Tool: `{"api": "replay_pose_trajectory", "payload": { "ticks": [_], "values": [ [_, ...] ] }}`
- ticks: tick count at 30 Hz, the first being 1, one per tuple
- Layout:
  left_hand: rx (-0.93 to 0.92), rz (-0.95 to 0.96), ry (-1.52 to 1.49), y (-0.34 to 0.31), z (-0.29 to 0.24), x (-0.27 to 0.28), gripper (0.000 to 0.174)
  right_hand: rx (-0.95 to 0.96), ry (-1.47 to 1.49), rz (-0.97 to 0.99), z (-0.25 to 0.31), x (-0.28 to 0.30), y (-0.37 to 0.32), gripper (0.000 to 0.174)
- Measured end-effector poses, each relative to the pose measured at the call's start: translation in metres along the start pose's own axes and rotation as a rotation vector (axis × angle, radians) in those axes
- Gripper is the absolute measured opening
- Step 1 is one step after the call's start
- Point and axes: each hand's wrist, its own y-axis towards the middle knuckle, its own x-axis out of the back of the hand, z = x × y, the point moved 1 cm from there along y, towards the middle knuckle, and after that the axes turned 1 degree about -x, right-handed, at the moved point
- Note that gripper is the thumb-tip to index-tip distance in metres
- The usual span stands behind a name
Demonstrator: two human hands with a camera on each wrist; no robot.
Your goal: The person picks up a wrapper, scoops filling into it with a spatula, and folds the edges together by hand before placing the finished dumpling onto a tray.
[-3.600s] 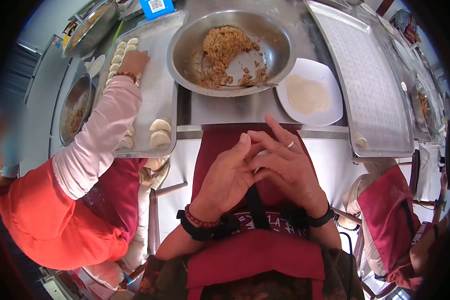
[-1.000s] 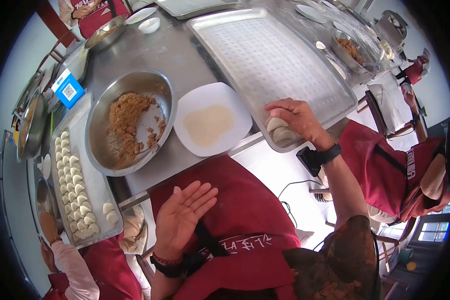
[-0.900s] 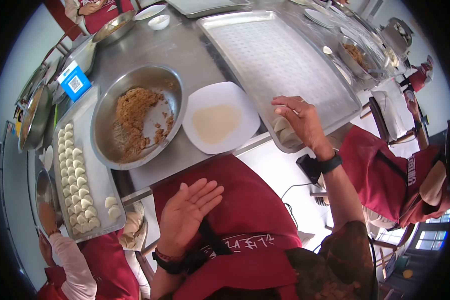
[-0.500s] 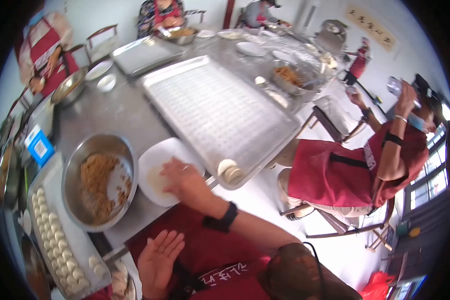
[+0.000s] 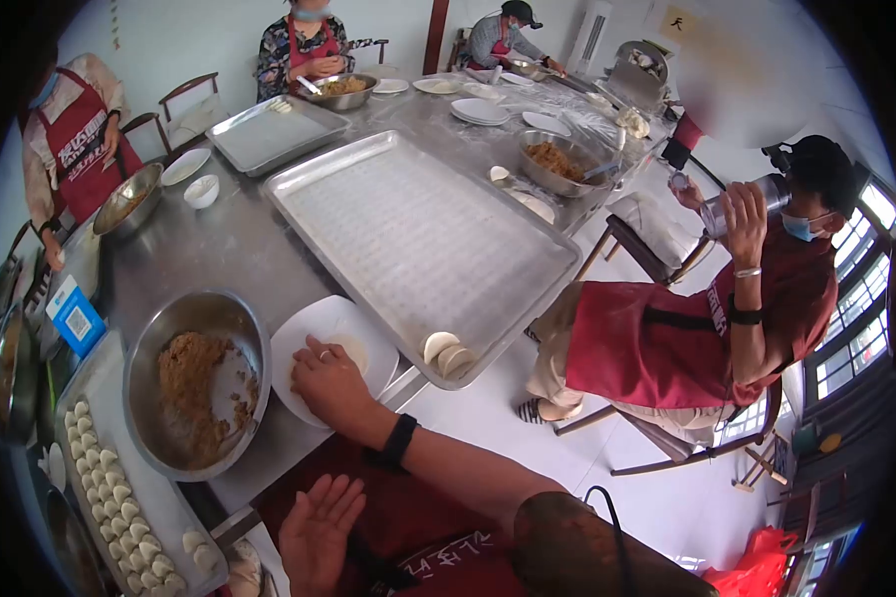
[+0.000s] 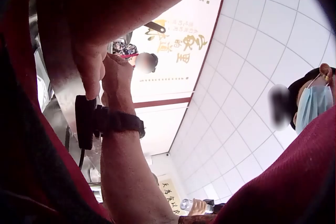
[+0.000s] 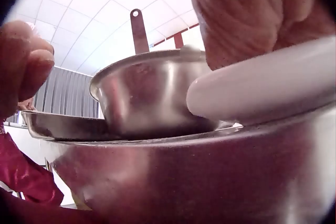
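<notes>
In the head view my right hand (image 5: 334,383) reaches over a white square plate (image 5: 319,311), fingers bent down onto a pale round dumpling wrapper (image 5: 351,350). Its fingertips are hidden, so I cannot tell whether they pinch the wrapper. My left hand (image 5: 319,527) is held palm up near the apron, fingers straight and nothing on it. Left of the plate stands a steel bowl (image 5: 139,383) of brown filling (image 5: 191,373). Folded dumplings (image 5: 453,358) lie in the near corner of a large metal tray (image 5: 408,229). The right wrist view shows the plate and the bowl from low down.
A second tray (image 5: 184,497) with rows of dumplings (image 5: 110,497) lies at the left. A blue QR-code stand (image 5: 77,316) is behind it. To the right a seated person (image 5: 707,328) holds a clear bottle (image 5: 742,204). Other people, bowls and plates line the far table.
My right hand has moved left from the dumplings on the large tray to the wrapper on the plate. My left hand stays palm up. The head view has turned toward the right.
</notes>
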Motion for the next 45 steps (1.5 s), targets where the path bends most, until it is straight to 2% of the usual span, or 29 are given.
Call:
{"api": "replay_pose_trajectory", "payload": {
  "ticks": [3,4,9,10,13,14,19,26,29,32,33,36,38,40,43,45],
  "values": [
    [-0.009,-0.021,0.001,-0.002,0.002,-0.007,0.046,0.071,-0.103,-0.07,0.001,-0.008,0.003,0.019],
    [-0.014,-0.026,-0.009,-0.001,0.003,-0.007,0.045,0.073,-0.175,-0.036,0.002,-0.008,0.006,0.016],
    [-0.019,-0.031,-0.045,-0.005,0.003,-0.01,0.043,0.043,-0.17,-0.117,0.003,0.0,0.011,0.024],
    [-0.021,-0.026,-0.054,-0.004,0.003,-0.01,0.043,0.017,-0.074,-0.112,0.0,0.001,0.01,0.025],
    [-0.031,-0.036,-0.059,-0.005,0.0,-0.009,0.044,-0.041,0.349,-0.214,-0.012,0.007,0.011,0.008],
    [-0.027,-0.036,-0.067,-0.006,0.0,-0.008,0.044,-0.13,0.382,-0.225,-0.013,0.009,0.009,0.01],
    [-0.024,-0.031,-0.08,-0.004,0.001,-0.008,0.043,-0.643,1.156,-0.194,-0.018,0.031,0.006,0.021],
    [-0.03,-0.031,-0.08,-0.002,0.003,-0.006,0.043,-0.708,1.841,-0.306,-0.031,0.048,-0.007,0.025],
    [-0.028,-0.019,-0.102,0.0,0.003,-0.007,0.045,-0.844,1.929,-0.294,-0.017,0.056,-0.012,0.028],
    [-0.036,-0.009,-0.142,0.002,0.0,-0.012,0.049,-0.751,2.006,-0.089,0.012,0.068,-0.023,0.029],
    [-0.046,-0.01,-0.126,0.002,-0.001,-0.014,0.049,-0.831,2.003,-0.033,0.021,0.069,-0.027,0.03],
    [-0.09,0.028,-0.09,0.001,-0.002,-0.019,0.051,-0.755,1.971,0.167,0.048,0.071,-0.042,0.03],
    [-0.127,0.121,-0.073,0.001,-0.004,-0.019,0.051,-0.818,1.976,0.236,0.058,0.069,-0.052,0.024],
    [-0.195,0.105,-0.071,-0.001,-0.004,-0.02,0.049,-0.827,1.977,0.287,0.062,0.062,-0.062,0.02],
    [-0.265,0.061,-0.043,-0.003,-0.004,-0.018,0.048,-0.804,1.914,0.335,0.068,0.059,-0.066,0.015],
    [-0.289,0.031,-0.03,-0.004,-0.003,-0.014,0.047,-0.794,1.73,0.379,0.073,0.062,-0.067,0.015]
  ]
}}
